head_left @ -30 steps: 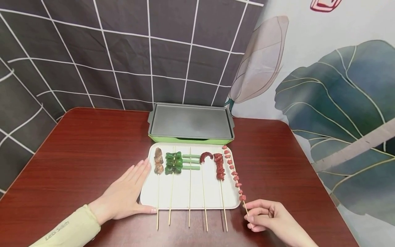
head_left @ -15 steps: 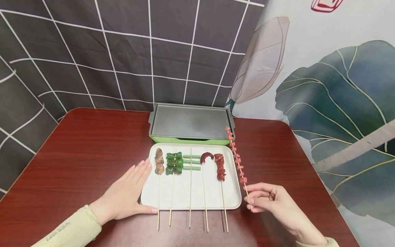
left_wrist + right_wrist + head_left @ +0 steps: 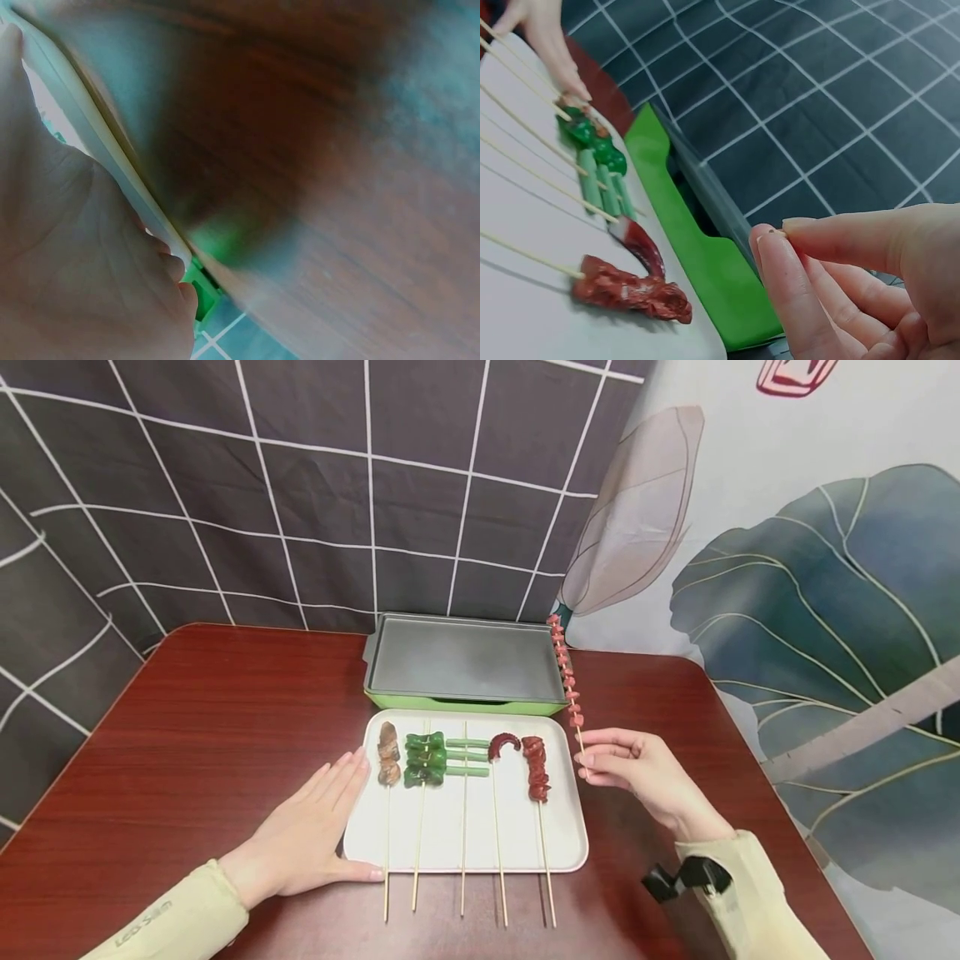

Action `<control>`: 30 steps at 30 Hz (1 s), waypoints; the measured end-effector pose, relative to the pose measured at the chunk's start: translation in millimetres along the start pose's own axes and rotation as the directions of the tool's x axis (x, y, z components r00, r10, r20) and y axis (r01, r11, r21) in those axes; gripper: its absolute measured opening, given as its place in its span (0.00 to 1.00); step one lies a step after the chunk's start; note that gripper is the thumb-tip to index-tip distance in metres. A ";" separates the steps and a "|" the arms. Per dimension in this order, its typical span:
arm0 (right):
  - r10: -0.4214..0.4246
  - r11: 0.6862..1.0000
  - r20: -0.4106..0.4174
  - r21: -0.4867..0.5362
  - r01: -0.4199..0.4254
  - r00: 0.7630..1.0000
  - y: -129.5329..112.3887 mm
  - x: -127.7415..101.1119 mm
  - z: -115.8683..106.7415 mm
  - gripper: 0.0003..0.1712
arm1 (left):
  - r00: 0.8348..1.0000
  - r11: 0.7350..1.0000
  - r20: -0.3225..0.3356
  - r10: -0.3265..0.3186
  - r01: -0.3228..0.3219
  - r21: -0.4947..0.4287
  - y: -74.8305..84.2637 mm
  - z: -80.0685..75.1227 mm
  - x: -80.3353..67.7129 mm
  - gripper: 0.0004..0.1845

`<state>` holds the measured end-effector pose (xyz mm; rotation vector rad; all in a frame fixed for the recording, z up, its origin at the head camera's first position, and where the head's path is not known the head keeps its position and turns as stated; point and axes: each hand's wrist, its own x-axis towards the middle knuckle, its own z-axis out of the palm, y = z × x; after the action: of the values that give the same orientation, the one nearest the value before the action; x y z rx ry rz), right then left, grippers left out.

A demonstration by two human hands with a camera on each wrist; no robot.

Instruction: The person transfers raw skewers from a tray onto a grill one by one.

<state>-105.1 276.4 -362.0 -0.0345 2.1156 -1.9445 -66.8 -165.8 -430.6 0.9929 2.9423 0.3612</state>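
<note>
Currently, right of centre in the head view, the right hand (image 3: 637, 768) pinches a red-piece skewer (image 3: 567, 672) by its stick, pieces overlapping the grill's (image 3: 465, 656) right edge in view. At lower left, the left hand (image 3: 311, 831) lies flat-fingered against the white tray (image 3: 442, 835). Apparently one skewer is off it; five others (image 3: 536, 768) lie there, ungripped.

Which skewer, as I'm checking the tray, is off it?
The skewer of small red pieces, pinched in the right hand; the other five skewers lie on the tray.
</note>
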 end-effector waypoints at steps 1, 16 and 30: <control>0.010 1.000 0.001 0.005 -0.010 1.000 -0.1 5.3 -0.8 0.26 | 1.000 1.000 0.003 -0.001 0.001 -0.003 0.3 -0.1 0.0 0.69; 0.143 0.979 0.038 0.141 -0.147 0.989 7.1 47.9 -7.7 0.28 | 1.000 1.000 0.003 -0.007 0.007 -0.006 1.0 -0.5 -0.5 0.69; 0.154 0.972 0.038 0.172 -0.158 0.987 12.6 51.8 -5.7 0.27 | 1.000 1.000 0.005 -0.009 0.009 -0.007 0.9 0.2 -0.3 0.69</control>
<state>-154.2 273.1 -383.3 0.1375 1.8640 -2.0159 -66.0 -165.2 -430.6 0.9788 2.9382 0.3678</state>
